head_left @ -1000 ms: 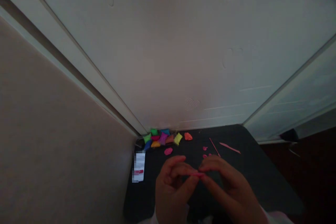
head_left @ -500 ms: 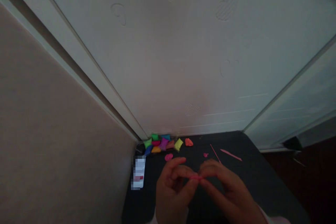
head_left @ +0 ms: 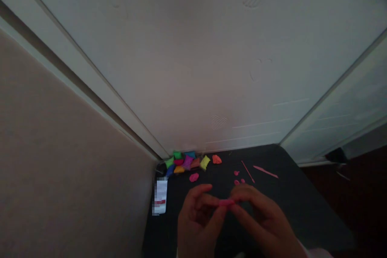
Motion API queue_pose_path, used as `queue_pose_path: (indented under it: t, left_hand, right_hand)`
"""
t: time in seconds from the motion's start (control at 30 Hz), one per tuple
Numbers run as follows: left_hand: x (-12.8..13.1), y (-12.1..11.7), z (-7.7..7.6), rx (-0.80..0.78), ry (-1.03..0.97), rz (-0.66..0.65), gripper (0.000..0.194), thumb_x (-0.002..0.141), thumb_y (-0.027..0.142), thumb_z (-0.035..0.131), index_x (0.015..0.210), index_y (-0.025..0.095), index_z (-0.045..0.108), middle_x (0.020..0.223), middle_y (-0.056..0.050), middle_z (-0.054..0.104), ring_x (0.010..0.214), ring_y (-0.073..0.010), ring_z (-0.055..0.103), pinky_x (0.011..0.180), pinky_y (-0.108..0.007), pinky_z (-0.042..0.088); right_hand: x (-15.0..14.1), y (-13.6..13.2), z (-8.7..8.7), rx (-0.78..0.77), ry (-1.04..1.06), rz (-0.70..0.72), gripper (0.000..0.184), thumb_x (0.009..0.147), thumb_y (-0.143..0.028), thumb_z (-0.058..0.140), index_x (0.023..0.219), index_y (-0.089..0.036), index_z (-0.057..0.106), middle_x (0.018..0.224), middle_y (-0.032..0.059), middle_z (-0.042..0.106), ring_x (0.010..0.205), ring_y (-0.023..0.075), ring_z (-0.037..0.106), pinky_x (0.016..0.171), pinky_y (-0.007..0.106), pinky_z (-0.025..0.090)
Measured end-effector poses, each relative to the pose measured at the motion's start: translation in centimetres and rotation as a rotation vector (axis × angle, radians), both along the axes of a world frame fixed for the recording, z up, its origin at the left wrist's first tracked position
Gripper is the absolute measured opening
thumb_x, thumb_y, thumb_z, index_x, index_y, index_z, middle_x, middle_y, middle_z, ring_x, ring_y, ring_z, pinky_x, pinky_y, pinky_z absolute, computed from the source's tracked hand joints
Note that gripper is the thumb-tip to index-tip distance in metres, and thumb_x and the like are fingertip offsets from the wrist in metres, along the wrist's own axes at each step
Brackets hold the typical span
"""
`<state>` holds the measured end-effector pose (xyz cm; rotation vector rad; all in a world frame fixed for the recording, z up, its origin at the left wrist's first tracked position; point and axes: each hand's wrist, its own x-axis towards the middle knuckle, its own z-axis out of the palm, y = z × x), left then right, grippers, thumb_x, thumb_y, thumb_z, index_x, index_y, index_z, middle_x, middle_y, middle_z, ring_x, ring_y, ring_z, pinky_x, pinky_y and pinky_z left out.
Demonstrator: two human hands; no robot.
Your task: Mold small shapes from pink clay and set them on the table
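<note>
Between my fingertips, above the dark table [head_left: 296,213], is a small elongated piece of pink modelling clay [head_left: 226,202]. My left hand [head_left: 199,219] pinches its left end between thumb and index finger. At the other end, the thumb and fingers of my right hand [head_left: 263,217] close on it. Just beyond the right hand lie small pink clay bits [head_left: 236,173], some partly behind the fingers. A flat pink clay lump [head_left: 194,177] rests past the left hand.
Colourful clay packets [head_left: 188,162] cluster against the white panel [head_left: 193,68], beside an orange crumpled piece [head_left: 217,159]. A thin pink stick [head_left: 248,171] and a flat pink tool [head_left: 266,171] lie at right. A phone-like device [head_left: 161,195], partly pixelated, lies by the left wall [head_left: 75,169].
The view has shifted slightly, and more small pink bits show beyond my right hand. The held clay shows more of its surface; both hands keep their pinch.
</note>
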<state>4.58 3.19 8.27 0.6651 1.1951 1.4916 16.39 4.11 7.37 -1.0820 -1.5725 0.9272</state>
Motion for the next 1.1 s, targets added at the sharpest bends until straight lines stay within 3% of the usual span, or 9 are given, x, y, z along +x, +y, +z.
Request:
queue_pose_path:
  t: [0.2,0.33,0.47,0.57,0.67,0.83,1.1]
  left_hand:
    - [-0.1,-0.3,-0.3,0.068,0.149,-0.043,0.027,0.06,0.006,0.065,0.083,0.02,0.059,0.063,0.003,0.067,0.059,-0.0097,0.063,0.056,-0.015,0.05]
    - [-1.5,0.2,-0.1,0.441,0.564,-0.195,0.027,0.067,0.003,0.057,0.085,0.022,0.065,0.083,-0.004,0.069,0.073,-0.0145,0.065,0.065,-0.021,0.053]
    - [-2.9,1.1,0.5,0.738,0.884,-0.323,0.036,0.065,0.001,0.056,0.092,0.025,0.064,0.085,-0.005,0.069,0.073,-0.0154,0.065,0.063,-0.021,0.054]
    - [-3.4,1.5,0.8,0.784,0.913,-0.32,0.036,0.066,0.002,0.057,0.094,0.025,0.063,0.083,-0.005,0.07,0.07,-0.0156,0.066,0.061,-0.02,0.054]
    - [-3.5,1.5,1.1,0.778,0.893,-0.281,0.037,0.064,0.0,0.058,0.092,0.024,0.063,0.082,-0.004,0.07,0.069,-0.0153,0.066,0.061,-0.019,0.053]
    - [-3.3,1.2,1.7,0.76,0.835,-0.24,0.038,0.063,0.001,0.061,0.092,0.025,0.064,0.083,-0.003,0.071,0.071,-0.0153,0.066,0.065,-0.02,0.053]
    - [-3.1,0.7,2.4,0.749,0.71,-0.269,0.033,0.063,0.003,0.064,0.088,0.025,0.065,0.081,-0.002,0.07,0.072,-0.0139,0.066,0.065,-0.018,0.053]
  right_hand:
    - [0.1,0.0,-0.1,-0.175,0.055,0.01,0.012,0.078,-0.026,0.055,0.069,-0.019,0.06,0.071,0.0012,0.062,0.071,0.013,0.059,0.064,0.02,0.048]
    - [0.5,0.2,0.5,-0.255,0.12,0.032,0.014,0.079,-0.029,0.054,0.07,-0.018,0.06,0.07,0.0007,0.06,0.068,0.0125,0.057,0.063,0.021,0.048]
    - [0.8,0.4,1.0,-0.243,0.085,0.098,0.018,0.079,-0.029,0.053,0.066,-0.018,0.06,0.067,0.0001,0.06,0.066,0.0125,0.058,0.063,0.021,0.049]
    - [1.0,0.3,0.9,-0.213,0.06,0.077,0.013,0.081,-0.028,0.05,0.081,-0.02,0.061,0.074,0.0008,0.065,0.071,0.0129,0.062,0.065,0.02,0.051]
    - [1.3,0.1,1.1,-0.055,0.021,-0.007,0.02,0.079,-0.021,0.053,0.098,-0.025,0.057,0.086,0.0006,0.068,0.079,0.0129,0.064,0.07,0.018,0.052]
    - [1.2,0.4,2.6,0.309,-0.083,0.051,0.03,0.068,-0.01,0.061,0.092,-0.027,0.059,0.081,-0.0016,0.069,0.076,0.0128,0.066,0.067,0.014,0.052]
    - [0.9,0.4,3.3,0.37,-0.07,0.066,0.013,0.075,-0.017,0.058,0.086,-0.024,0.061,0.072,0.0002,0.069,0.072,0.0136,0.066,0.063,0.016,0.053]
